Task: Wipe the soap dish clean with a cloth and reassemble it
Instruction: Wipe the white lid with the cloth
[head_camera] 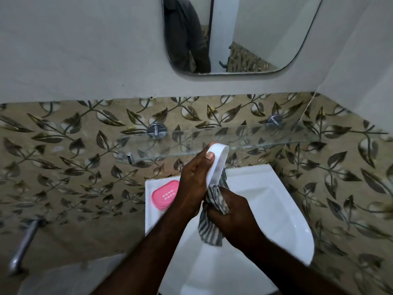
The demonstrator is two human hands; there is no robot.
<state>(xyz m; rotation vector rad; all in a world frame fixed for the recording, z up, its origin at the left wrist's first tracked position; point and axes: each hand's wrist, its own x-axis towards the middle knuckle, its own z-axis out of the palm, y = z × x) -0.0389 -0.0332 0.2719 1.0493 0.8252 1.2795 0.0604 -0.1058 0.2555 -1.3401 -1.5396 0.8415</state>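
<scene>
My left hand [194,182] grips the white base of the soap dish [219,162], tilted on edge above the back of the sink, thumb on its rim. My right hand [229,211] holds a grey striped cloth [212,226] bunched against the lower end of the white base; the cloth's loose end hangs down over the basin. The pink slotted insert of the soap dish [164,194] lies flat on the sink's left ledge, apart from both hands.
A white wash basin [282,211] lies below the hands, its tap mostly hidden behind the dish. A glass shelf [255,135] on chrome brackets runs along the leaf-patterned tiles just behind. A mirror [234,35] hangs above. A chrome pipe [23,243] juts out at lower left.
</scene>
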